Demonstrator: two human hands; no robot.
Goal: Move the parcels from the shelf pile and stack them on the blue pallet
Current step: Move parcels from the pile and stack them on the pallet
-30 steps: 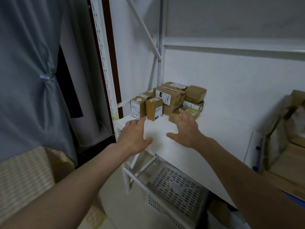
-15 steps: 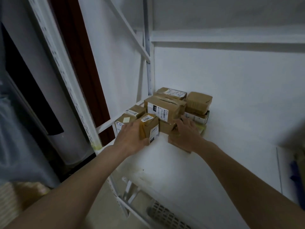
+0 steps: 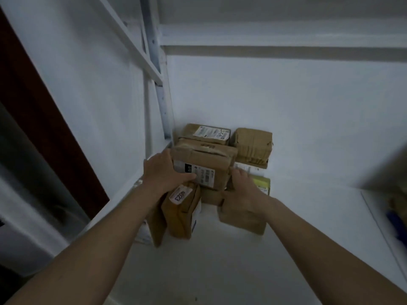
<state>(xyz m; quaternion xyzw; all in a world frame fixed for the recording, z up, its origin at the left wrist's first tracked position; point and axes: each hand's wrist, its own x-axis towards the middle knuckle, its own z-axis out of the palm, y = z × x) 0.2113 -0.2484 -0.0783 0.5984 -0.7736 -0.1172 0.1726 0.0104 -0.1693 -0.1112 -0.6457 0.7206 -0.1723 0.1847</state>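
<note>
Pile of brown parcels in the back left corner of a white shelf [image 3: 231, 260], beside the perforated white upright [image 3: 161, 102] of the rack. The left hand [image 3: 164, 172] grips the left end of the large taped parcel [image 3: 203, 164], thumb lying across its front label; the right hand [image 3: 243, 192] curls its fingers round that parcel's right end. This parcel sits on top of the pile, and its white label carries a black block and barcodes too blurred to read. Under the left wrist an upright parcel [image 3: 181, 212] stands at the pile's front, with a white tag reading "4023" in red; another narrow parcel [image 3: 157, 225] stands just to its left. A flat parcel [image 3: 242, 219] lies below the right hand, touching the shelf. Behind, against the back wall, lie a flat parcel with a printed label and handwriting [image 3: 207, 134], unreadable, and a crumpled taped parcel [image 3: 253, 144] stacked on a white-labelled box [image 3: 251, 168]. A yellow-green box [image 3: 262, 184] shows just right of the right hand. At the shelf's right edge, something blue [image 3: 396, 221] is blurred.
</note>
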